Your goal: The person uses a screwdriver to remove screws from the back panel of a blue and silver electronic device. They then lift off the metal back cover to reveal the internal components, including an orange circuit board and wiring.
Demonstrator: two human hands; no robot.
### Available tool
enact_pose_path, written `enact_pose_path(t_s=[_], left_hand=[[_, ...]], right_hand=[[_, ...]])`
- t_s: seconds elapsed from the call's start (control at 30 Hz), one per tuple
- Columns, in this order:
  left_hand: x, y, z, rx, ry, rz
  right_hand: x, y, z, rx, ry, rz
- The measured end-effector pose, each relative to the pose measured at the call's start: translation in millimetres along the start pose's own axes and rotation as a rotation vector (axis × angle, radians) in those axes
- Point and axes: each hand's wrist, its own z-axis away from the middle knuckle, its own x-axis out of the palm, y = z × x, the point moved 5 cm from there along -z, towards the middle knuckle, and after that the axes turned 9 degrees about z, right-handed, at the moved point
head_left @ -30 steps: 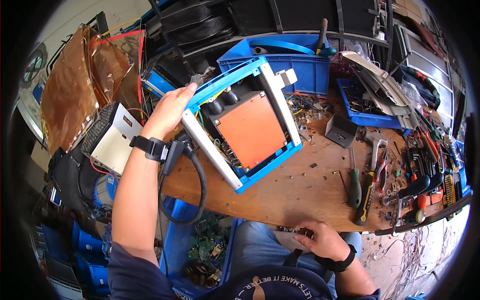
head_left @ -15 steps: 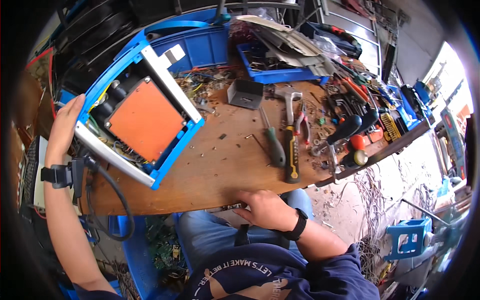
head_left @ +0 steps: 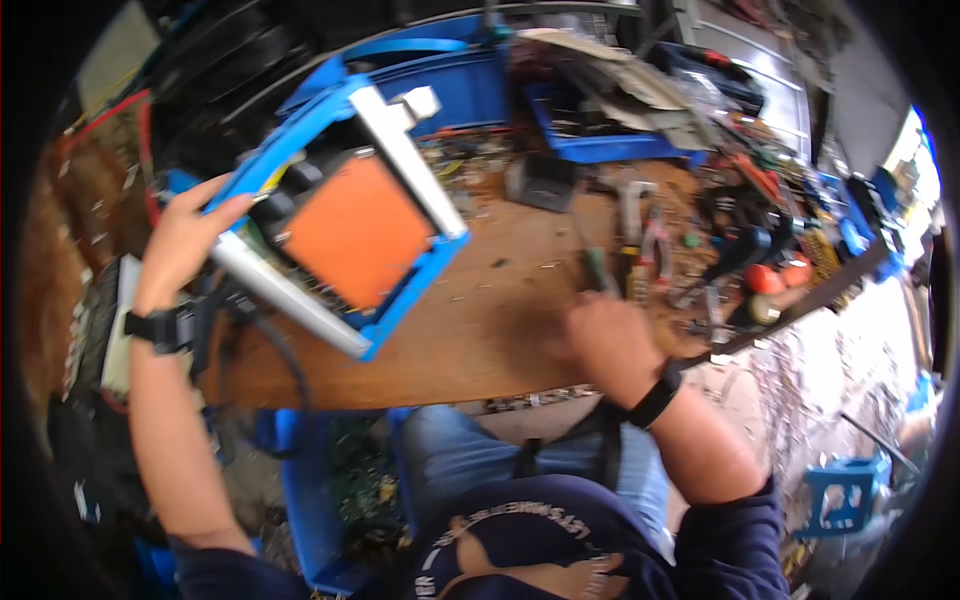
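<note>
A boxy device with a blue and silver frame [head_left: 412, 180] stands tilted on the left of the workbench. Inside it an orange square plate [head_left: 360, 230] covers part of the wiring and dark round parts. My left hand [head_left: 195, 225] grips the frame at its left corner, the fingers bent over the blue edge. My right hand [head_left: 608, 335], smeared by motion, is over the handle ends of a screwdriver [head_left: 594, 265] and a hammer [head_left: 632, 215]. Its fingers are too blurred to show whether they hold either tool. Red-handled pliers [head_left: 655, 245] lie just right of the hammer.
On the wooden workbench [head_left: 470, 345] lie small scraps and a dark open box [head_left: 542, 183]. Blue bins [head_left: 450, 90] and a blue tray [head_left: 630, 150] of scrap line the back. Clamps and tools crowd the right edge. A blue bin [head_left: 305, 500] of circuit boards sits below.
My right hand has gone from the bench's front edge up and rightward to the tool handles. My left hand keeps its grip on the frame. The whole view has shifted.
</note>
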Motion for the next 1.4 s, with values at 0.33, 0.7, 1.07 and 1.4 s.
enact_pose_path(t_s=[0.33, 0.7, 1.07, 1.4], left_hand=[[-3.7, 21.6, 10.9, 0.000, -0.064, -0.156], [1.4, 22.0, 14.3, 0.056, 0.010, -0.152], [4.5, 33.3, 22.3, 0.075, 0.046, -0.146], [11.8, 49.2, 42.2, 0.226, 0.155, -0.209]], right_hand=[[24.9, 1.0, -81.9, 0.071, -0.155, 0.118], [55.4, 4.6, -78.2, 0.090, -0.283, 0.125], [64.0, 22.6, -82.5, 0.188, -0.209, 0.011], [33.4, 8.3, -84.4, 0.103, -0.091, 0.026]])
